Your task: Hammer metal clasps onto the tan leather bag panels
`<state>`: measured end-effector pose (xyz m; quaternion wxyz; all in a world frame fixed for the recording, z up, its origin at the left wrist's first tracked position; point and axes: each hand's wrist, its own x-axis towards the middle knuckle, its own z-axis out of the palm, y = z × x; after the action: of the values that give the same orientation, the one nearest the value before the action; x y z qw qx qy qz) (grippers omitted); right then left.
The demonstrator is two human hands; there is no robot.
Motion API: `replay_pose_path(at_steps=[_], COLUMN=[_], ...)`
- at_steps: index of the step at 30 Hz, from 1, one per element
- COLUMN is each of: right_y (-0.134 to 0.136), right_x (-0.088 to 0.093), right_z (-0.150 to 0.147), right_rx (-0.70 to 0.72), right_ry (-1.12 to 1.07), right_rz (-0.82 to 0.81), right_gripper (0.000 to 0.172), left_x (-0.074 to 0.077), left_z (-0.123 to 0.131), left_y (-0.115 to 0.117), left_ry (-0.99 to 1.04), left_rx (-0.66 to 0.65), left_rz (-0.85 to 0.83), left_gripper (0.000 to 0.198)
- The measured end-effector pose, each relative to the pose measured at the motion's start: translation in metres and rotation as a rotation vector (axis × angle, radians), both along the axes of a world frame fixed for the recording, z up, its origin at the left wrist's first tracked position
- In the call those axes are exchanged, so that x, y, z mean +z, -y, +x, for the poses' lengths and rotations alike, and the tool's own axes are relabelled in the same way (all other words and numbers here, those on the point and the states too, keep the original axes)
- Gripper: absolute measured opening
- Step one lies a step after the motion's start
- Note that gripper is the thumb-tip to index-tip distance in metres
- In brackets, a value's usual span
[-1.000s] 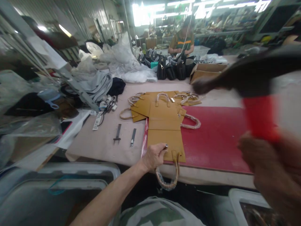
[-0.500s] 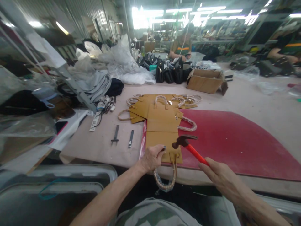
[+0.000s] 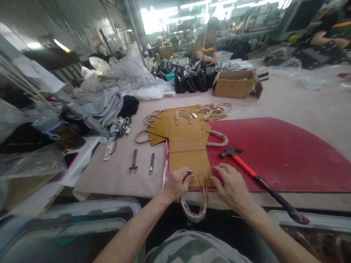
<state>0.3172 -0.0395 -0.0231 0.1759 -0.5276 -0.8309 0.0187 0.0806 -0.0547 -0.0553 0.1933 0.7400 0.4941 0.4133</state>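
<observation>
A tan leather bag panel (image 3: 189,153) lies flat on the red mat (image 3: 274,153), its wrapped handle (image 3: 195,208) hanging over the table's near edge. My left hand (image 3: 177,182) pinches a small metal punch (image 3: 189,171) upright on the panel's near left corner. My right hand (image 3: 229,184) rests on the panel's near right corner, fingers spread flat. A hammer (image 3: 257,179) with a red shaft lies on the mat just right of that hand.
More tan panels with handles (image 3: 175,122) are stacked behind. Two metal tools (image 3: 142,163) lie left of the mat. Fabric and plastic (image 3: 109,98) pile at the left; a cardboard box (image 3: 234,83) and black bags (image 3: 192,82) stand at the back, where a person sits.
My right hand swung the hammer down toward the punch, then laid it on the mat and moved onto the panel's corner. The left hand stayed on the punch.
</observation>
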Motion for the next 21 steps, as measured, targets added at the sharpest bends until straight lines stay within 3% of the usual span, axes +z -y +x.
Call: replay_pose_path(at_steps=[3,5,6,9,11,16,19,21], right_y=[0.021,0.031,0.035,0.048,0.058,0.078,0.082,0.081], right_x=[-0.014,-0.019,-0.019,-0.015,-0.013,-0.017,-0.018,-0.014], right_z=[-0.041,-0.052,-0.052,-0.045,-0.041,-0.038,-0.023,-0.011], right_rx=[0.044,0.014,-0.005,-0.089,-0.166,-0.328,-0.340,-0.261], right_ry=[-0.068,-0.081,-0.085,-0.054,-0.036,-0.195,-0.318,-0.355], right_rz=[-0.034,-0.038,-0.043,-0.069,-0.079,-0.117,-0.129,-0.192], right_gripper=[0.035,0.043,0.045,0.049,0.050,0.047,0.041,0.036], left_x=[-0.001,0.000,0.002,0.009,0.014,0.017,0.019,0.021], left_z=[0.001,-0.002,-0.005,-0.026,-0.047,-0.079,-0.071,-0.056], left_y=[0.003,0.002,0.000,-0.013,-0.025,-0.045,-0.041,-0.030], left_ry=[-0.065,-0.041,0.024,0.273,0.231,-0.190,-0.261,-0.208], left_rx=[-0.143,-0.187,-0.102,0.410,0.573,0.641,0.602,0.580], left_rz=[0.038,0.042,0.024,-0.071,-0.125,-0.208,-0.187,-0.133], left_gripper=[0.016,0.018,0.019,0.022,0.020,0.012,0.012,0.015])
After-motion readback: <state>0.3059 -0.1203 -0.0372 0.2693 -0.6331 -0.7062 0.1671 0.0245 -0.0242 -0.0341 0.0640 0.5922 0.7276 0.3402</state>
